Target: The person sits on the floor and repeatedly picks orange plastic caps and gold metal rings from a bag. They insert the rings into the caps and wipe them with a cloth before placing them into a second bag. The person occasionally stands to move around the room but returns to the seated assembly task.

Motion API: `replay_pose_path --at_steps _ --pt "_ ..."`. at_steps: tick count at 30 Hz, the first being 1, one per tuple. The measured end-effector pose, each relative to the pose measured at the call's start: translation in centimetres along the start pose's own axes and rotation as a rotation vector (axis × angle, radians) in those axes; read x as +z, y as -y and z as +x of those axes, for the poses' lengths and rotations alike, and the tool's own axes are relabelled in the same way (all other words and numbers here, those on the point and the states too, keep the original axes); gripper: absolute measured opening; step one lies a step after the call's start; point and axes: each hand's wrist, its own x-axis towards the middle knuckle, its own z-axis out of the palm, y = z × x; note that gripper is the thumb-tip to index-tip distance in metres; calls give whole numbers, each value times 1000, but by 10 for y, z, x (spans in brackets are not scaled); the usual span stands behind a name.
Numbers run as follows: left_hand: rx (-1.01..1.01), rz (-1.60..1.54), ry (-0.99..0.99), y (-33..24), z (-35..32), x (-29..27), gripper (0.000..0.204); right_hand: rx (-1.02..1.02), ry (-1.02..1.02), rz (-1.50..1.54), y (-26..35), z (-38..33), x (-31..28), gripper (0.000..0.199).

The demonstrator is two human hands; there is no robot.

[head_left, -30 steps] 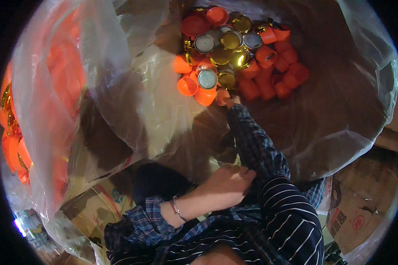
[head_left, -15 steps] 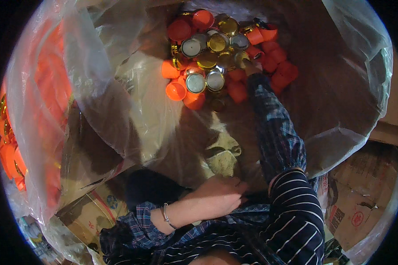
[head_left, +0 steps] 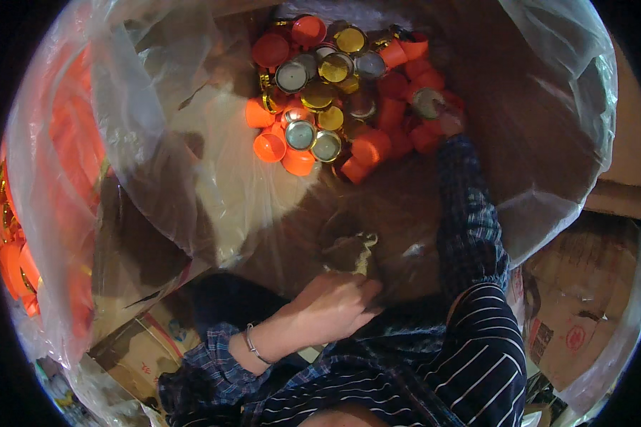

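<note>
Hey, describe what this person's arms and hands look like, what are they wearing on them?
Both hands are bare, no gloves. The left hand has a thin metal bracelet at the wrist, with a blue plaid sleeve pushed back behind it. The right arm wears the same dark blue plaid sleeve down to the wrist; the right hand is mostly hidden among the caps. A dark top with thin white stripes shows below.

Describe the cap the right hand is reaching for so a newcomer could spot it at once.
Look into the large clear plastic bag lining the box, at the pile of orange and gold caps at its bottom. The right hand touches the pile's right edge; beside its fingertips lies a round cap showing a pale silvery inside, ringed by plain orange ones.
</note>
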Motion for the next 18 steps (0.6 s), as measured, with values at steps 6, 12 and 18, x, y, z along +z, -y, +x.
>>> replay_pose_path --at_steps 6,12,18 --pt "-15 -16 21 0 3 2 30 -51 -328 -647 -51 61 -3 31" --pt "0 -12 -4 2 4 1 33 -61 -207 -830 -70 23 34 26" --pt "-46 5 -108 10 11 5 33 -223 111 -833 -32 -101 85 22"
